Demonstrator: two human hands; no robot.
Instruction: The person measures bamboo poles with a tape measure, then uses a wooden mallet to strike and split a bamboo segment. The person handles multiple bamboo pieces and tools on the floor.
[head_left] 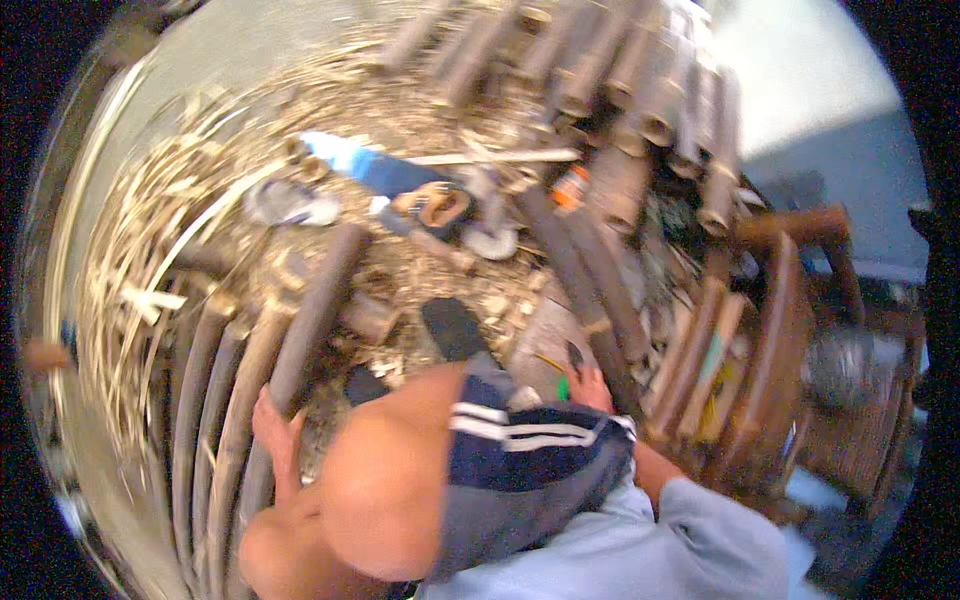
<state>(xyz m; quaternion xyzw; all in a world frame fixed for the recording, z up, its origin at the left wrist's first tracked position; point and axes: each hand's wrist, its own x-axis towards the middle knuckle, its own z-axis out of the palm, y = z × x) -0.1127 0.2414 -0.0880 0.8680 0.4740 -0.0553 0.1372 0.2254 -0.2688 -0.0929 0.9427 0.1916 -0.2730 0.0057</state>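
Note:
My left hand (280, 432) is wrapped round a thick brown bamboo pole (320, 305), which leans among several others on my left. On the right, past my knee, my right hand (590, 390) reaches down to a pale board (545, 335). Beside its fingers are a small dark object (574, 353) and a bit of something green (562, 388). A thin yellow stick (547, 361) lies just beyond them. Motion blur hides whether those fingers hold anything.
Cut bamboo lengths (600, 60) lie in rows at the far right. Curled bamboo strips (150, 260) and shavings cover the left floor. Ahead lie a blue bottle-like item (370, 168) and sandals (290, 203). A brown wooden frame (765, 350) stands at my right.

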